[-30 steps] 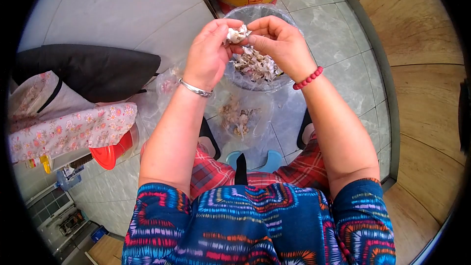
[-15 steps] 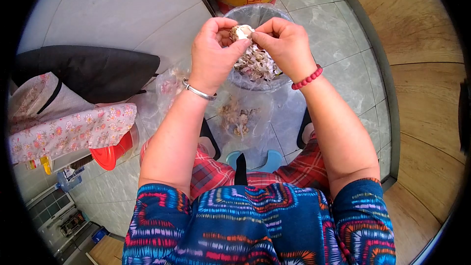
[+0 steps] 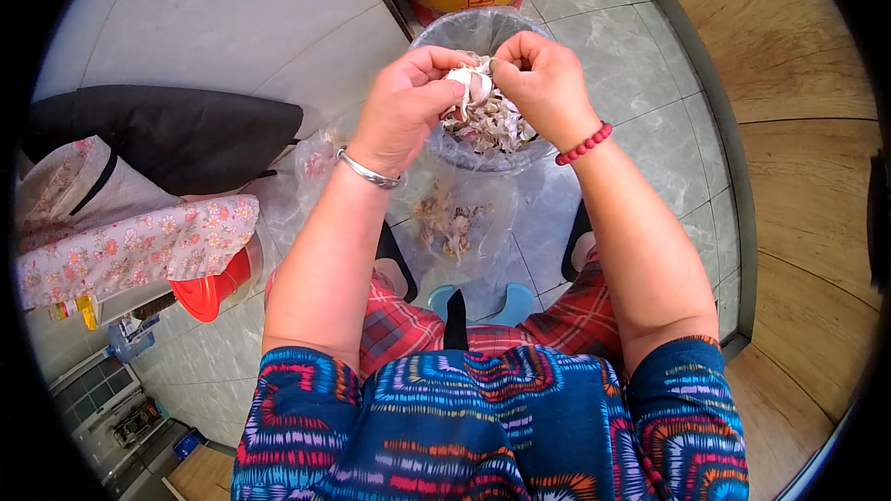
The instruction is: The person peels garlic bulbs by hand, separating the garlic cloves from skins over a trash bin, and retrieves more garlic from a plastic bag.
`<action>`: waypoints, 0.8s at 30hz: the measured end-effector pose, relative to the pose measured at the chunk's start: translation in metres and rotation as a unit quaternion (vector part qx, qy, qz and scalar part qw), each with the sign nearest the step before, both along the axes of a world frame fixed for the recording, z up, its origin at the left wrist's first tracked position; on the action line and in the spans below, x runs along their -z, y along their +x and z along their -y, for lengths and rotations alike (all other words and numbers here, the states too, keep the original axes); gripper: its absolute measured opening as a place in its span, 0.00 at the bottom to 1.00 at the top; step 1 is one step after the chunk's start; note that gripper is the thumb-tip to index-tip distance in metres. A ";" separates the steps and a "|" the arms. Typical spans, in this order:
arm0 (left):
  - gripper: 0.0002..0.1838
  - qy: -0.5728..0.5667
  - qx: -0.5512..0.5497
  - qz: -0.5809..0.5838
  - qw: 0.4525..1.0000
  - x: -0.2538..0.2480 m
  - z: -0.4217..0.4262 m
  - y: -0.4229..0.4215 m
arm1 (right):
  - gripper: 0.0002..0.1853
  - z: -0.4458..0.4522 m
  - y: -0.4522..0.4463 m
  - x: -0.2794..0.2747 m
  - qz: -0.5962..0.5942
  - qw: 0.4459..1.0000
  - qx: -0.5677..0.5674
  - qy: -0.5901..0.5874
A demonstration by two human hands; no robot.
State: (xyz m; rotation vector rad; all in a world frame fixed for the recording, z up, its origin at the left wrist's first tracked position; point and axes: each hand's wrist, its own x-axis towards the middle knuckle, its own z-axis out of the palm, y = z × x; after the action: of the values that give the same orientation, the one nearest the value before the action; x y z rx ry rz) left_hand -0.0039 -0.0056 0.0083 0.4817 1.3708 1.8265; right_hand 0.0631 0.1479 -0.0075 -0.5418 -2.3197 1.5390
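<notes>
Left hand: thumb and fingers gripping the garlic. Clear bag: on the floor, holding brownish scraps I can't identify from here. Garlic: above the bin, seemingly part-done, some surface bared, papery skin remaining. Bin: lined, heaped with peel. Right hand: fingertips pinched at the garlic's edge.

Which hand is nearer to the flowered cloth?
Left. The left hand, holding the garlic, is right of the flowered cloth in the picture; the right hand is farther right, beyond the garlic.
</notes>
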 end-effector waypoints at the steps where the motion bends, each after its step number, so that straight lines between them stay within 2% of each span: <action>1: 0.15 0.016 0.020 0.038 0.999 -0.001 0.001 0.000 | 0.07 -0.001 0.000 0.001 0.011 1.000 0.007 -0.008; 5: 0.15 0.076 0.035 0.087 0.993 0.001 0.001 -0.003 | 0.09 -0.007 -0.002 0.011 0.009 0.999 0.018 -0.035; 7: 0.15 0.102 0.004 0.134 0.986 0.001 0.000 -0.002 | 0.09 -0.009 -0.001 0.003 0.087 0.988 -0.023 -0.128; 8: 0.15 0.103 0.004 0.134 0.986 0.002 0.000 -0.002 | 0.09 -0.007 -0.001 0.000 0.086 0.988 -0.024 -0.128; 10: 0.15 0.109 -0.039 0.165 0.979 0.007 0.000 -0.003 | 0.08 -0.002 0.001 -0.005 0.000 0.976 -0.062 -0.208; 13: 0.15 0.105 -0.033 0.162 0.981 0.012 0.003 -0.006 | 0.08 0.002 0.003 -0.016 -0.019 0.971 -0.104 -0.217; 20: 0.14 0.078 -0.039 0.099 0.991 0.010 0.002 -0.006 | 0.08 0.000 0.003 -0.013 -0.037 0.977 -0.090 -0.190; 24: 0.14 0.076 -0.030 0.075 0.994 0.007 0.003 -0.005 | 0.07 -0.005 0.004 -0.015 -0.004 0.981 -0.101 -0.167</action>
State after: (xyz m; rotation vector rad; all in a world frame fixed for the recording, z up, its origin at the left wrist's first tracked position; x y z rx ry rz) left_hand -0.0091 -0.0082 0.0015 0.3771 1.1620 1.9835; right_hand 0.0674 0.1526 0.0077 -0.3828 -2.1755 2.0425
